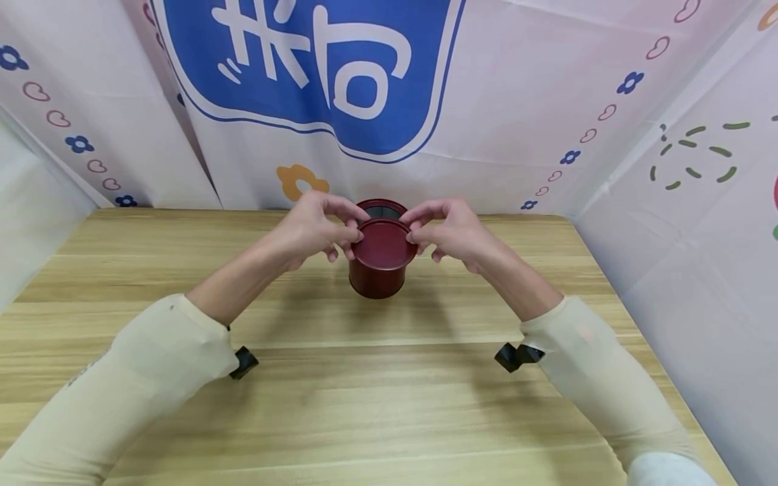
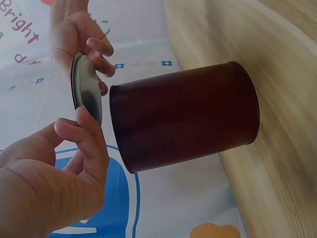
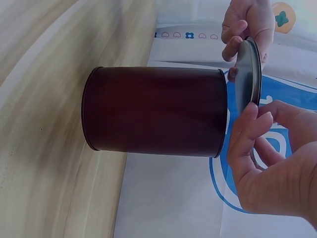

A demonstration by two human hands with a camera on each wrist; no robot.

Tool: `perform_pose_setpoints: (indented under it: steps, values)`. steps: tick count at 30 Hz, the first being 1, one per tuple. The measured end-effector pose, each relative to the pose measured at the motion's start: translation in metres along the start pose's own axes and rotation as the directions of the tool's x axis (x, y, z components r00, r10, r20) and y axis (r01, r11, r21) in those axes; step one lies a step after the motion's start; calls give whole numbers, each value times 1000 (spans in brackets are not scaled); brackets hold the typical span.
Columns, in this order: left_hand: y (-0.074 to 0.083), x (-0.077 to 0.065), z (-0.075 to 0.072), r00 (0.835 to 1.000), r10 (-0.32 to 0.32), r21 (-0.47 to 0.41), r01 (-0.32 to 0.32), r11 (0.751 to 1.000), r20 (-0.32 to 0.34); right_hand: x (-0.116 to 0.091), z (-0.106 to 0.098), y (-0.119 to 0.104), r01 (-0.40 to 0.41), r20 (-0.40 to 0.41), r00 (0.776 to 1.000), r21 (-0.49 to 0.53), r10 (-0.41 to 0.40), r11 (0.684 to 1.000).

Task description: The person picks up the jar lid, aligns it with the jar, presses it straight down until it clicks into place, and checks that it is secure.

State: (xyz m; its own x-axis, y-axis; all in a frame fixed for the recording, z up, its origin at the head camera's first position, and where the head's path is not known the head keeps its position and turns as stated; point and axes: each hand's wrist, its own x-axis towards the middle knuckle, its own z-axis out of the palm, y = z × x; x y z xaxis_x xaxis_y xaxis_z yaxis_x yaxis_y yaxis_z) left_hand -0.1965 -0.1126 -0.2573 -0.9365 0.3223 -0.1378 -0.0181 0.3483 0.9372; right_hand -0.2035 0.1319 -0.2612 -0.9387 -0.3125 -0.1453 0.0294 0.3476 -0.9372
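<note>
A dark red cylindrical canister [image 1: 377, 280] stands upright on the wooden table, its top uncovered and a dark interior showing at the back. Just above its mouth is a round red lid [image 1: 384, 246], apart from the rim; its silvery underside [image 2: 90, 91] shows in the left wrist view. My left hand [image 1: 322, 229] pinches the lid's left edge between thumb and fingers. On the opposite edge, my right hand [image 1: 446, 233] pinches it the same way. In the right wrist view the canister [image 3: 156, 111] appears sideways, with the lid [image 3: 249, 74] beside its open end.
The wooden table [image 1: 365, 405] extends toward me and to both sides. Behind it hangs a white printed cloth [image 1: 498, 135] with a blue panel, close to the canister. More cloth [image 1: 687, 223] borders the right side. Black pieces [image 1: 516, 356] stick out near the sleeves.
</note>
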Motion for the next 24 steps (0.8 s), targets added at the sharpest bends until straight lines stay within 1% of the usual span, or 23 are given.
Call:
perform_pose_setpoints:
  steps: [7, 15, 24]
  values:
    - [3, 5, -3, 1000, -13, -1, 13, 1000, 2, 9, -3, 0, -2, 5, 1000, -10, 2, 1000]
    - [4, 9, -5, 999, -33, -21, 33, 999, -6, 13, -4, -1, -17, 6, 1000, -18, 17, 1000]
    - [7, 15, -8, 999, -39, -1, 39, 999, -20, 19, -5, -5, -28, -11, 1000, -22, 28, 999]
